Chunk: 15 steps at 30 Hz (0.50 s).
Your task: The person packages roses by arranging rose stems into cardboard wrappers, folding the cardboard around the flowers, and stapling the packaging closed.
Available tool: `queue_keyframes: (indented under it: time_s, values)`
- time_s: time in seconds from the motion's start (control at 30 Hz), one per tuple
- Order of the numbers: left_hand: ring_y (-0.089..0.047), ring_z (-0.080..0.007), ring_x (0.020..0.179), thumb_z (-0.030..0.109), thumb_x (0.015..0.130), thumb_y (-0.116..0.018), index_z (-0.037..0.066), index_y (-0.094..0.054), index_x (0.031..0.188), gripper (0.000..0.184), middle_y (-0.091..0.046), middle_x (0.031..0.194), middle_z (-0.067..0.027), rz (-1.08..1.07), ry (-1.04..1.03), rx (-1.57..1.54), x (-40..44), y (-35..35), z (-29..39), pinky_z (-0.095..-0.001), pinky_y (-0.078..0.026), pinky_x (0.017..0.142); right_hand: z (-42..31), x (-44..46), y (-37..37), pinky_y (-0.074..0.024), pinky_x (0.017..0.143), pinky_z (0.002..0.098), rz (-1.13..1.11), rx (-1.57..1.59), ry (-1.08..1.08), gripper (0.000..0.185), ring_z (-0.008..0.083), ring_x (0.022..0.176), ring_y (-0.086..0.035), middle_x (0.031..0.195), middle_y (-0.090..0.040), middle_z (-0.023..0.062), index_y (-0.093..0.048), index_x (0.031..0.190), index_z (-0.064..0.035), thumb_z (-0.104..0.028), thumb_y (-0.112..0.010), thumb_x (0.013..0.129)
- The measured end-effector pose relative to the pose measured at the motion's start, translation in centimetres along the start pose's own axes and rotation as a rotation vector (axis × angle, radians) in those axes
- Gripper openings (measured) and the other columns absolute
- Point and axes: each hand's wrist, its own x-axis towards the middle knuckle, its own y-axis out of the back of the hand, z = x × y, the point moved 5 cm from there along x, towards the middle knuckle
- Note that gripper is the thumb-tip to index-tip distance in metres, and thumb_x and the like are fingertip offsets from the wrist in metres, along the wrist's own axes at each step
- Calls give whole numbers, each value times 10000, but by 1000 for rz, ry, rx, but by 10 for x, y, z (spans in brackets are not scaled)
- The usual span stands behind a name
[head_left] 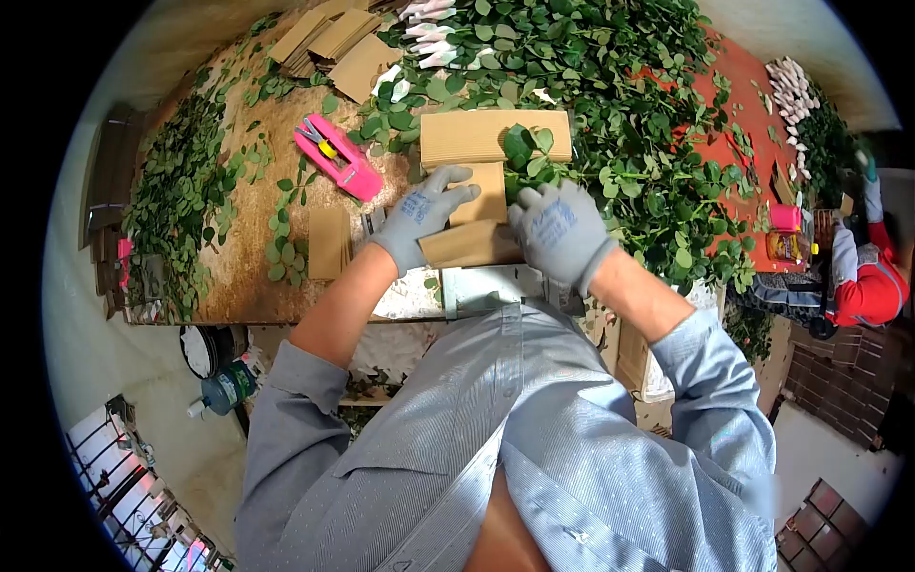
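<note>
My left hand (419, 217), in a grey glove with blue print, grips the left side of a folded piece of corrugated cardboard (474, 244), its fingers bent over the edge. On the right side of the same cardboard, my gloved right hand (560, 231) has its fingers curled down; their tips are partly hidden. Between the hands, an upright-looking brown cardboard panel (484, 195) shows. Green rose leaves (534, 153) poke out beside the right fingers. Just beyond lies a wide corrugated cardboard strip (467, 138).
A pink tool holder (345, 164) with scissors lies on the wooden table (257, 181), left of my hands. Cardboard sheets (334, 43) are stacked at the back. Leafy stems (629, 114) cover the right. White-wrapped flower heads (791, 95) and a person in red (869, 286) are far right.
</note>
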Motion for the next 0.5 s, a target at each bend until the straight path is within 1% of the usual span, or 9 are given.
queue_keyframes:
  time_s: [0.03,0.07,0.17,0.2,0.3,0.33,0.37,0.43,0.5]
  values:
    - [-603,-379,1245,194,851,-792,90,-622,1317,507,-531,1406,-169,28,-21,-36,4,5,1,-427,-526,1034,10,11,-7,-496,767,434,-26,-18,-21,328,274,879,-662,931,-645,71,-690,947,-134,-458,-641,928]
    - [-597,-361,1260,171,853,-780,91,-651,1289,462,-537,1410,-170,13,39,-166,2,8,1,-421,-513,1055,18,17,-5,-511,744,462,74,165,-25,306,315,838,-684,889,-683,99,-711,900,-122,-399,-599,968]
    - [-568,-364,1307,158,864,-768,98,-679,1278,429,-509,1467,-166,-14,65,-272,-1,1,-14,-420,-491,1089,31,30,-14,-517,759,476,42,305,-85,325,348,839,-681,868,-703,135,-730,879,-108,-360,-560,993]
    - [-540,-352,1349,123,888,-724,100,-694,1283,397,-545,1449,-176,1,104,-322,-2,6,-9,-413,-464,1122,34,34,-21,-553,793,487,-52,307,-142,330,345,884,-716,918,-737,159,-747,951,-121,-376,-540,990]
    - [-537,-343,1358,57,897,-659,90,-688,1292,398,-612,1381,-165,149,98,-439,-11,8,-25,-407,-451,1133,42,41,-28,-559,801,492,-90,384,-179,390,367,903,-719,963,-749,164,-769,973,-115,-417,-525,1010]
    - [-574,-335,1302,-10,886,-587,65,-689,1269,403,-666,1289,-141,255,204,-474,-17,17,-23,-418,-485,1084,46,44,-27,-560,806,491,-140,411,-181,392,373,902,-718,959,-749,166,-770,975,-113,-421,-530,1011]
    - [-574,-335,1302,-10,886,-587,65,-689,1269,403,-666,1289,-141,308,228,-484,-24,24,-15,-418,-485,1084,50,47,-28,-560,811,489,-186,427,-182,394,379,901,-717,955,-749,168,-771,977,-111,-425,-536,1012]
    - [-640,-292,1183,-8,904,-583,25,-712,1193,319,-673,1285,-137,416,338,-158,-39,41,14,-404,-532,997,55,55,-36,-554,802,487,-261,476,-152,395,387,900,-713,925,-745,177,-772,978,-118,-451,-561,1007]
    - [-649,-280,1061,64,825,-645,40,-709,1160,342,-649,1257,-103,269,161,-65,-35,37,57,-401,-558,885,59,61,-40,-546,805,488,-348,556,-155,422,399,903,-708,939,-743,190,-773,996,-102,-476,-576,1001]
